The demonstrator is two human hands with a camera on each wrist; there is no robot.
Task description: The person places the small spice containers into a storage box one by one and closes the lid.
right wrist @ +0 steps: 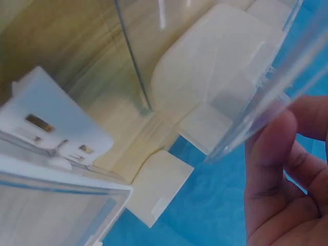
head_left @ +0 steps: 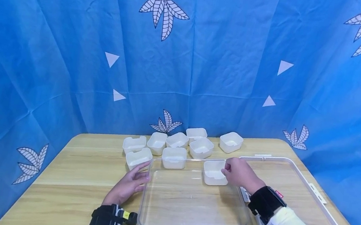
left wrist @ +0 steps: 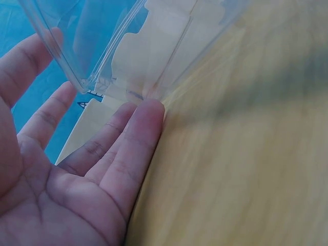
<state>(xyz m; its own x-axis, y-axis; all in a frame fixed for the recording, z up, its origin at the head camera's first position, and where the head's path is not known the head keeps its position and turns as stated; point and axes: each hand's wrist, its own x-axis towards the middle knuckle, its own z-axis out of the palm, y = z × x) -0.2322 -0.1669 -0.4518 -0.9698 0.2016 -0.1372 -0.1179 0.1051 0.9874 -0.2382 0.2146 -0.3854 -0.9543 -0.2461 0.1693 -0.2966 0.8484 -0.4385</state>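
Note:
A large clear plastic box (head_left: 189,203) sits on the table in front of me. At its far right corner, a small white container (head_left: 211,176) stands inside, showing through the clear wall in the right wrist view. My right hand (head_left: 240,173) reaches over the right rim and pinches the container's right edge between thumb (right wrist: 277,136) and curled fingers. My left hand (head_left: 129,185) rests against the box's left side near the far corner. Its fingers (left wrist: 136,138) are extended, their tips at the clear wall in the left wrist view.
Several more small white containers (head_left: 175,157) are grouped behind the box, and one (head_left: 231,142) stands apart at the back right. A clear lid with a white frame (head_left: 324,207) and latches lies to the right, under my right forearm. A blue patterned cloth (head_left: 222,76) hangs behind the wooden table (head_left: 67,181).

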